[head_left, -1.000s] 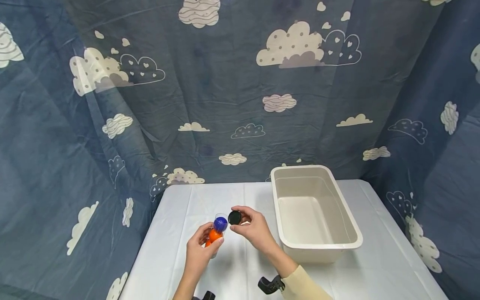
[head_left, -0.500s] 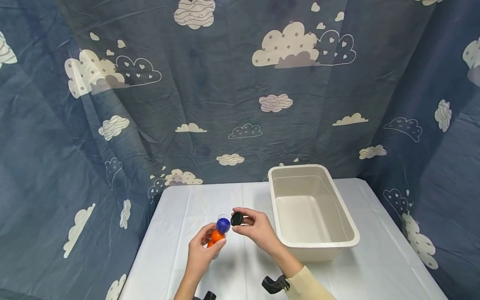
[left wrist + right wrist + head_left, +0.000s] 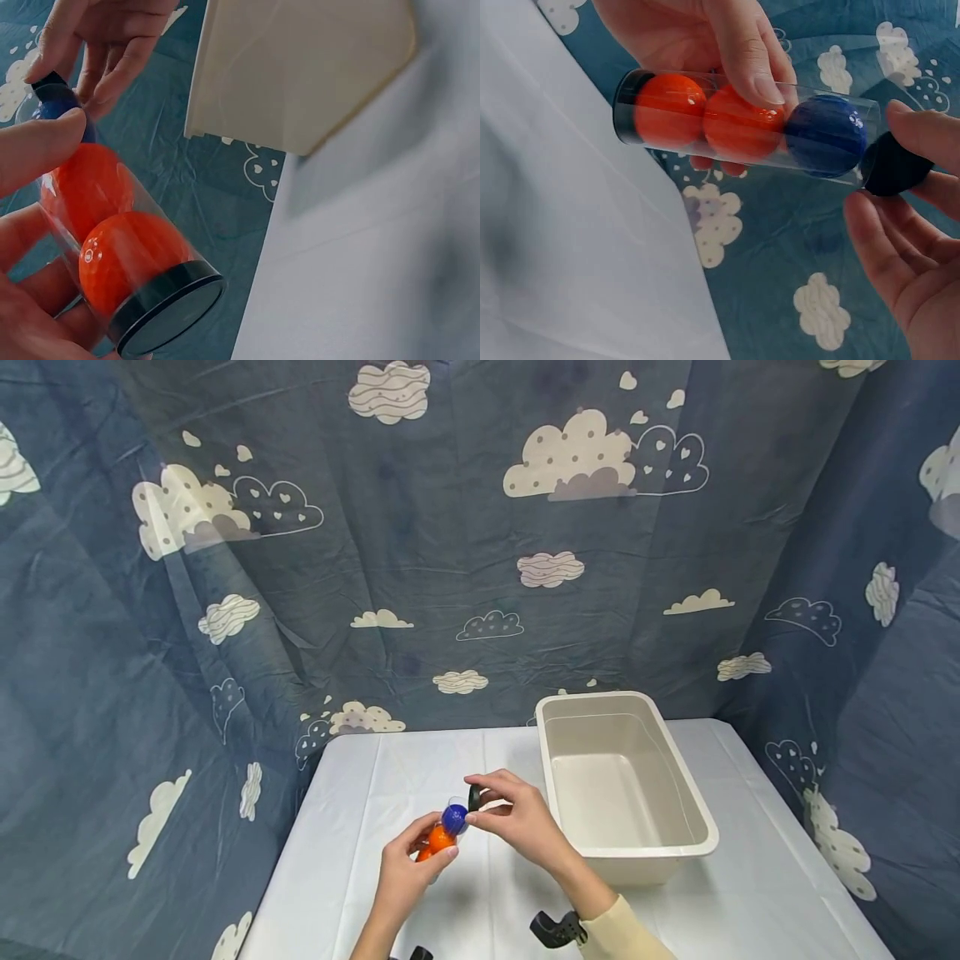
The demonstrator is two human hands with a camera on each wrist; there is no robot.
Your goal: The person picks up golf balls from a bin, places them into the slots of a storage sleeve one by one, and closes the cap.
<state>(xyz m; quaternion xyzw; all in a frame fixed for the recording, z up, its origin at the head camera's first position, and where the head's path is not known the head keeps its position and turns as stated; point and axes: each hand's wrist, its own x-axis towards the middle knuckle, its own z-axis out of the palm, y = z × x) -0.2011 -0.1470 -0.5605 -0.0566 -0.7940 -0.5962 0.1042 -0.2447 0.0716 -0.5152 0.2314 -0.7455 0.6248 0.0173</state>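
Observation:
My left hand (image 3: 405, 872) grips a clear plastic tube (image 3: 795, 161), tilted above the table. Inside it two orange balls (image 3: 669, 110) and one blue ball (image 3: 826, 135) lie in a row, the blue one nearest the uncapped end. A black cap (image 3: 171, 307) closes the tube's other end. Between thumb and fingers my right hand (image 3: 521, 818) pinches a second black cap (image 3: 896, 165). In the right wrist view that cap is angled at the tube's open rim, one edge right at it.
A beige plastic bin (image 3: 705, 847) stands on the white-covered table (image 3: 780, 893), right of my hands. Dark blue cloud-print cloth (image 3: 480, 527) hangs behind the table and at both sides.
The cap in my right hand has turned from face-on to edge-on and met the tube's open end. My left hand has shifted slightly right with the tube.

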